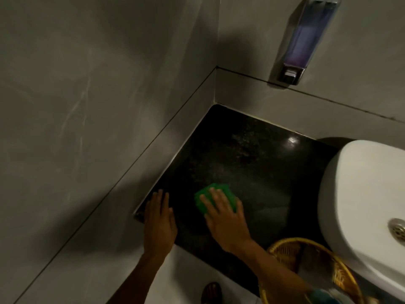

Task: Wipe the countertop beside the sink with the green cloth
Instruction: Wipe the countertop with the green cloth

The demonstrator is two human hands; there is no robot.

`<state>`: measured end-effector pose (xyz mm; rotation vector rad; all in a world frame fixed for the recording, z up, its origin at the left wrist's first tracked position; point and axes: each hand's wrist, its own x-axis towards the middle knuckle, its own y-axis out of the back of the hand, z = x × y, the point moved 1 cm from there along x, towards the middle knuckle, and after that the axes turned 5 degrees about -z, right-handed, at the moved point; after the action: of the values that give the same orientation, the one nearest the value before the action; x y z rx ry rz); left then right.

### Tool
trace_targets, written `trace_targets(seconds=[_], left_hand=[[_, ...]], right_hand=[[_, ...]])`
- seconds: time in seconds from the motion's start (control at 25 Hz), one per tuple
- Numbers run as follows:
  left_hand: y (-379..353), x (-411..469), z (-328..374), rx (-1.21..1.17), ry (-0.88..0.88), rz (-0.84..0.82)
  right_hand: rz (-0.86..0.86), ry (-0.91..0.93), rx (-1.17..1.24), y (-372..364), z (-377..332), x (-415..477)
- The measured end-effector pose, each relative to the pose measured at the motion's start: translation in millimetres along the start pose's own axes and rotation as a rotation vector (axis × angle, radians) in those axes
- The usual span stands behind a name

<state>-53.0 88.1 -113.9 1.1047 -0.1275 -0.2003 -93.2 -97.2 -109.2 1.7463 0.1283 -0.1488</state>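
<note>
The right hand (225, 220) lies flat on the green cloth (213, 197), and the cloth lies on the black table (252, 172), near its front left part. The fingers (213, 199) of that hand are spread out and straight, pressing down on top of the cloth. They do not curl around it. The thumb sits at the right edge of the cloth.

The left hand (160, 222) rests flat on the table too, right at the left edge where the table meets the grey wall (87, 106). Its fingers are straight and close together, and they hold nothing.

The white sink (361, 205) sits on the right side of the table, well apart from the cloth. A basket (313, 266) stands in front of the sink, just beside the right arm. A soap box (306, 38) hangs on the wall above.
</note>
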Motion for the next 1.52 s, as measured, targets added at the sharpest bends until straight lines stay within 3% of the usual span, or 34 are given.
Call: trace_targets(seconds=[0.12, 0.24, 0.44, 0.6, 0.68, 0.76, 0.92, 1.08, 1.2, 1.28, 1.4, 1.52], left_hand=[[-12, 42, 38, 0.012, -0.153, -0.071], [-26, 73, 59, 0.115, -0.229, -0.161], [-42, 84, 54, 0.161, -0.191, -0.13], [-44, 85, 54, 0.168, -0.217, -0.099], [-46, 89, 52, 0.152, -0.227, -0.099], [-45, 89, 49, 0.146, -0.224, -0.104], [-39, 86, 55, 0.085, -0.21, -0.139], [-18, 84, 73, 0.035, -0.139, -0.199], [-5, 60, 102, -0.039, -0.167, -0.291], [-2, 24, 132, -0.188, -0.184, -0.466], [-6, -29, 163, -0.228, -0.064, -0.86], [-7, -60, 167, -0.183, -0.108, -1.004]], right_hand=[[0.028, -0.373, 0.149, 14, 72, 13], [0.011, -0.595, 0.256, 25, 128, 37], [0.104, -0.725, 0.335, 33, 141, 101], [0.131, -0.64, 0.382, 45, 101, 156], [0.092, -0.627, 0.407, 53, 89, 170], [-0.013, -0.639, 0.582, 75, 92, 163], [0.001, -0.594, 0.774, 128, 98, 78], [0.166, -0.383, 0.855, 142, 81, -102], [0.12, -0.654, 0.675, 136, 111, -222], [-0.022, -0.886, 0.542, 128, 136, -270], [-0.188, -0.956, 0.633, 99, 148, -292], [-0.054, -0.956, 0.802, 84, 143, -287]])
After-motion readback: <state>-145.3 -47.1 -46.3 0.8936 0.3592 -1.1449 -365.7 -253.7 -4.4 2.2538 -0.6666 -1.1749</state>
